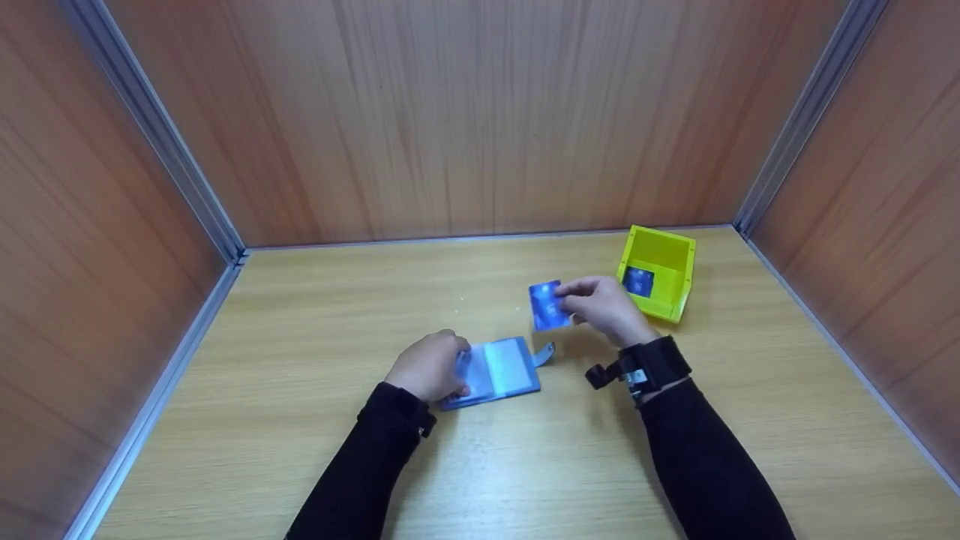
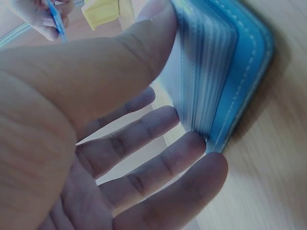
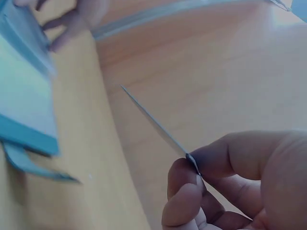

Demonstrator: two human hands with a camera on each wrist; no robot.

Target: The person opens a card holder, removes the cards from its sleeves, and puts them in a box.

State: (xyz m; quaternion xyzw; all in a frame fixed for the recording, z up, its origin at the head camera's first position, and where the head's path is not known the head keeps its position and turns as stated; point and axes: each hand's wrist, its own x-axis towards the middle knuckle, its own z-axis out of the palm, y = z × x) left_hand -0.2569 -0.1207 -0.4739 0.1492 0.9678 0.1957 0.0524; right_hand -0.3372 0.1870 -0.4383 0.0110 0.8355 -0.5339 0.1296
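A blue card holder lies spread on the table, with clear plastic sleeves and a snap strap sticking out to the right. My left hand holds its left side. In the left wrist view the thumb lies over the stack of sleeves, and the fingertips reach their edge. Right of and beyond the holder, my right hand pinches a blue patterned card between thumb and fingers. The right wrist view shows this card edge-on, raised off the table.
A yellow box, its top uncovered, stands behind the right hand, with another blue card inside. Wood-grain panels with grey metal edging enclose the table at the back and sides.
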